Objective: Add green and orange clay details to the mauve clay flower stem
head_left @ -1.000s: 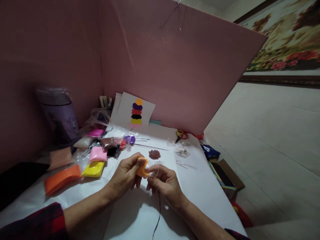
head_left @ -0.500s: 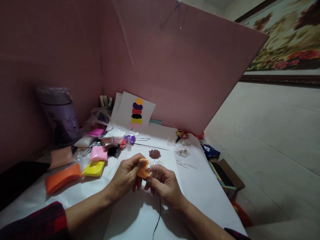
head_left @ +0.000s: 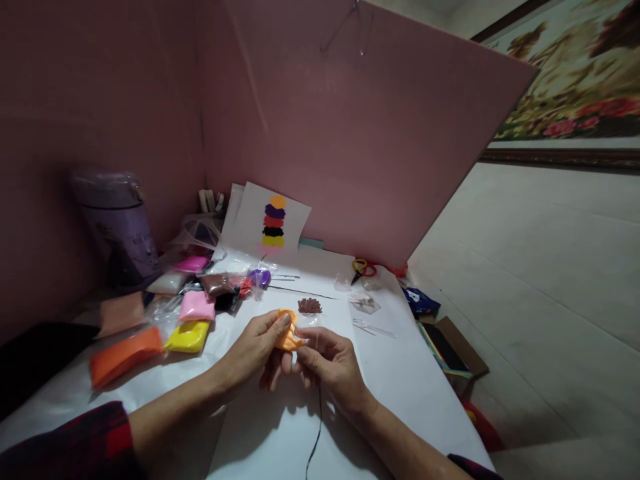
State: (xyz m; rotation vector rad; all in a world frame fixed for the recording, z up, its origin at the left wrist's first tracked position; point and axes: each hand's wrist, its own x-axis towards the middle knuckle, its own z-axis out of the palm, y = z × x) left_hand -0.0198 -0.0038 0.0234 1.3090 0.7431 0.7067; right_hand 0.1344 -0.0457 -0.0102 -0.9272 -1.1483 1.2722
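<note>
Over the white paper (head_left: 410, 400), between both hands: one light-orange lump (head_left: 287, 331), held up clear of the surface. Left hand (head_left: 263, 341) is closed on it, thumb on the face toward the camera, fingers curled in behind. Right hand (head_left: 334, 367) is narrow, thumb and forefinger pinching at the lump's right edge. Clear film (head_left: 311, 320) shows just beyond the right fingertips; can't tell how much of the lump it wraps.

Current shape: face uneven, edge ragged and folded near the right fingers. Reads as soft clay, so grip pressure probably marks it. Both hands are committed to it, neither is free.

Just past the hands: brown tufted piece (head_left: 310, 305), not touched by either. Dark cord (head_left: 320, 427) runs from below the right hand toward the near side; can't tell if any finger has hold of its top end.

Left side: orange packet (head_left: 127, 358), yellow packet (head_left: 187, 338), pink packet (head_left: 197, 307), grouped with more bagged colours. Far side: scissors (head_left: 361, 269) lying on the paper, and a card (head_left: 295, 217) with stacked colour patches, propped up at a tilt.
</note>
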